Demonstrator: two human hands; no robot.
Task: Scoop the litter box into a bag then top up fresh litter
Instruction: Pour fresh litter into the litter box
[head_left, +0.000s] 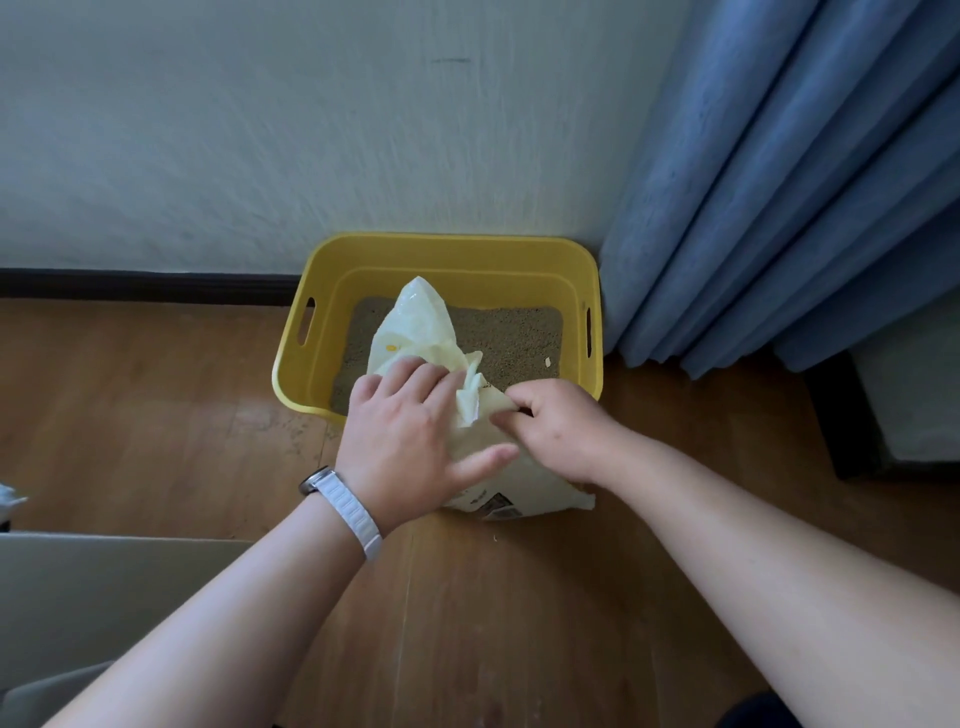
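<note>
A yellow plastic litter box (441, 260) stands on the wood floor against the wall, with grey-brown litter (514, 332) spread over its bottom. A cream litter bag (415, 322) stands at the box's near edge, its crumpled top leaning over the litter. My left hand (410, 436) lies over the bag's upper part, fingers curled into the plastic and thumb stretched across its front. My right hand (550, 426) pinches the bag's folded top edge from the right. The bag's lower part with a printed label (498, 506) rests on the floor.
Blue curtains (779, 197) hang at the right, touching the box's corner. A dark-framed piece of furniture (852, 415) stands at far right. A pale flat panel (104, 587) lies at lower left. A dark baseboard (145, 283) runs along the wall.
</note>
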